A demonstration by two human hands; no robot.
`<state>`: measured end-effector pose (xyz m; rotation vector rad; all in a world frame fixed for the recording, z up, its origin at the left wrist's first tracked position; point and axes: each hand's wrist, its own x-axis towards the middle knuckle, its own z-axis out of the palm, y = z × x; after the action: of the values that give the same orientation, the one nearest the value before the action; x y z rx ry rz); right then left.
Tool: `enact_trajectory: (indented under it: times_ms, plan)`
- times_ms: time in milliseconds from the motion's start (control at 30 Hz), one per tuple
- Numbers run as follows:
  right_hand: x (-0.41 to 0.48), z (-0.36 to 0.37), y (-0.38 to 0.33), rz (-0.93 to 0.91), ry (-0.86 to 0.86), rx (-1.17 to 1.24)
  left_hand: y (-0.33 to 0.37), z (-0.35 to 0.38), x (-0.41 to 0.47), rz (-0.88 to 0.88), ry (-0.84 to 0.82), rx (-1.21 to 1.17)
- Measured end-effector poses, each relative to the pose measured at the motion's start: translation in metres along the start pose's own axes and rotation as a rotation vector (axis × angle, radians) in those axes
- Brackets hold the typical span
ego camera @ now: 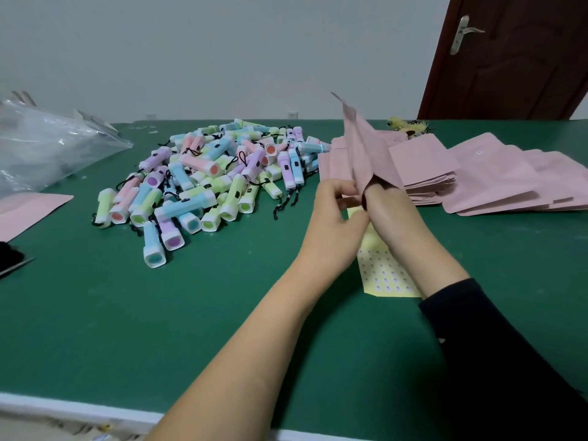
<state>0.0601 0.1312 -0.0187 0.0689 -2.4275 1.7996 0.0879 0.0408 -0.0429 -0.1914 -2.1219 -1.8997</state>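
A pink paper pouch (366, 148) stands upright above the green table (159, 329), its mouth pointing down toward me. My left hand (334, 218) pinches the pouch's lower edge. The fingers of my right hand (391, 214) are pushed inside the mouth, so they are hidden. A big heap of pastel mini flashlights (210, 183) with black wrist cords lies to the left of my hands. Under my wrists lies a yellow sticker sheet (385, 275).
Stacks of flat pink pouches (496, 183) fan out to the right. A clear plastic bag (47, 148) and another pink pouch (28, 211) lie at the far left, with a dark object (9, 256) below. A brown door (515, 58) stands behind.
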Motion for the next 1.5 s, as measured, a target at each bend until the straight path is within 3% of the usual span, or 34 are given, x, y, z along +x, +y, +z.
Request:
enact_trajectory:
  times_ms: [67,133,267,367,700,833,1000,1133,1267,1367,1500]
  plan:
    - [-0.004,0.003,0.003,-0.043,-0.041,-0.033,0.004,-0.005,0.005,-0.292,-0.078,-0.454]
    - [-0.006,0.010,0.009,-0.105,-0.105,-0.088,0.006,-0.014,0.008,-0.452,-0.183,-0.785]
    - [-0.017,0.024,0.008,-0.356,-0.211,-0.131,0.007,-0.021,0.006,-0.496,-0.298,-1.056]
    - [-0.015,0.024,0.010,-0.399,-0.222,-0.178,0.003,-0.021,0.006,-0.490,-0.329,-1.098]
    - [-0.020,0.031,0.010,-0.169,-0.123,-0.241,-0.007,-0.022,0.008,-0.460,-0.545,-1.160]
    - [-0.021,0.026,0.006,-0.049,-0.218,-0.344,-0.008,-0.021,0.007,-0.468,-0.562,-1.111]
    - [-0.026,0.027,0.001,-0.256,-0.156,-0.412,-0.009,-0.017,0.010,-0.508,-0.355,-1.134]
    - [-0.029,0.035,0.005,-0.505,-0.282,-0.685,-0.012,-0.028,0.022,-0.461,-0.093,-1.154]
    - [-0.031,0.040,0.005,-0.662,-0.285,-0.727,-0.019,-0.041,0.027,-0.461,-0.092,-1.240]
    - [-0.034,0.042,0.004,-0.669,-0.263,-0.701,-0.017,-0.044,0.025,-0.426,-0.129,-1.242]
    - [-0.033,0.050,0.006,-0.657,-0.303,-0.710,-0.014,-0.050,0.027,-0.392,-0.059,-1.189]
